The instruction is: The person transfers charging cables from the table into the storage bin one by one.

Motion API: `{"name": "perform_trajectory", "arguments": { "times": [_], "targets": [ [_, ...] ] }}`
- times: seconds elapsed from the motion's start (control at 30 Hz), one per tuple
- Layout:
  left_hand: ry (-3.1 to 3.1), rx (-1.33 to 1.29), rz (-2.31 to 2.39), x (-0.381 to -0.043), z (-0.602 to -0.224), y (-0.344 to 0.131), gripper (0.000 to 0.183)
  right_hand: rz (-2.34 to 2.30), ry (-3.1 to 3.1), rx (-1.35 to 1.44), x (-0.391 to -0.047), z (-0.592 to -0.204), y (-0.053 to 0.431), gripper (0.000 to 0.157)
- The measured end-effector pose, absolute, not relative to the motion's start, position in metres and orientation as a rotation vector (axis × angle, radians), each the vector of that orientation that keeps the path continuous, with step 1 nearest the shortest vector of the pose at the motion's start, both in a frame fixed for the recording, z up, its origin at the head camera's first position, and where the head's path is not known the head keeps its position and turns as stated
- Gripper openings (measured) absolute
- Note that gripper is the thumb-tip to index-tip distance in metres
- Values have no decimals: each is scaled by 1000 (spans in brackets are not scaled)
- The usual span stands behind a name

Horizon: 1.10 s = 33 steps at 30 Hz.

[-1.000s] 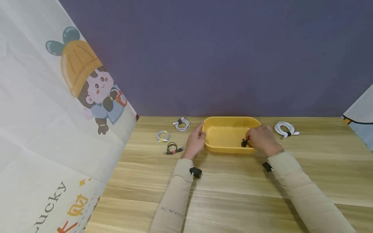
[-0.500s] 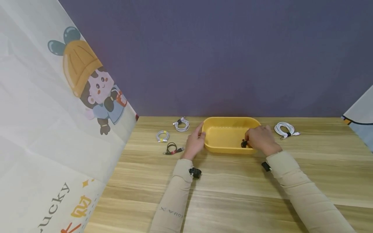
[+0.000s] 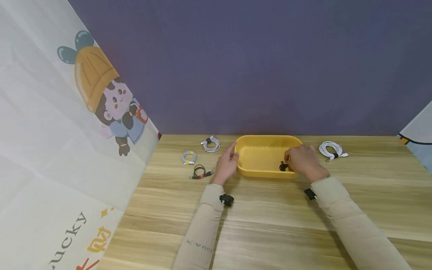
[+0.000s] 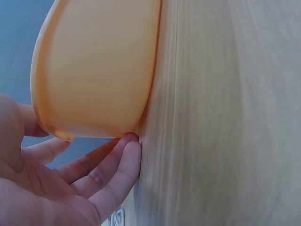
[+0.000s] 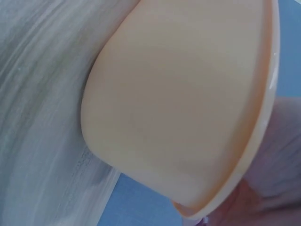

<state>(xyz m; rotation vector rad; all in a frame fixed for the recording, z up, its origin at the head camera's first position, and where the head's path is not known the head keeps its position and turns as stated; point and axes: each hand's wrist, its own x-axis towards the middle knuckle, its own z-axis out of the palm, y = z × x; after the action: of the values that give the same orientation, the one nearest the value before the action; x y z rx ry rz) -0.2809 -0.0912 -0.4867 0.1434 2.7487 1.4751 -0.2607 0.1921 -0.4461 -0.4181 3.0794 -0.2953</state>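
1. Nearest, on the desk (image 3: pixel 260 225), your sleeved forearms lie almost exactly where they were a second ago.
2. To your left, the small black cable with the red tie (image 3: pixel 201 176) rests untouched and hasn't moved.
3. The black cable (image 3: pixel 283 166) is inside the yellow tray (image 3: pixel 258 155), at its near right corner; its position there has barely changed.
4. Your left hand (image 3: pixel 225 165) steadies the tray's left end as before, its grip pinching the wall: thumb over the rim, fingers against the outside.
5. Your right hand (image 3: pixel 303 159) still reaches over the right rim, beside that black cable. Its fingertips are hidden, so you cannot tell whether this grip pinches the cable. The stillness suggests a pause, with handling of the cable unfinished.
6. Farther off, the gray cable with the yellow tie (image 3: pixel 188 162) lies left, a coiled white cable (image 3: pixel 334 155) right, and another white coil with a black tie (image 3: pixel 208 141) far left, all unchanged.
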Motion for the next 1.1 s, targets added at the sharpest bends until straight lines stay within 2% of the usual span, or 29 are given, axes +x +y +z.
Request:
{"name": "perform_trajectory", "arguments": {
  "times": [0.17,0.47,0.8,1.0,1.1],
  "targets": [
    [2753,139,1472,-281,-487,-91,52,-392,3165,-440,-258,-449,198,15],
    [2746,135,1476,-280,-487,-90,52,-902,3294,-431,-252,-453,222,15],
    [2758,151,1485,-281,-488,-89,52,-1027,3414,-181,-250,-464,264,17],
    [2735,152,1504,-282,-489,-90,52,-1016,3290,17,-250,-471,287,29],
    [2737,147,1499,-282,-489,-90,52,-1019,3285,45,-250,-475,297,29]
  ]
}}
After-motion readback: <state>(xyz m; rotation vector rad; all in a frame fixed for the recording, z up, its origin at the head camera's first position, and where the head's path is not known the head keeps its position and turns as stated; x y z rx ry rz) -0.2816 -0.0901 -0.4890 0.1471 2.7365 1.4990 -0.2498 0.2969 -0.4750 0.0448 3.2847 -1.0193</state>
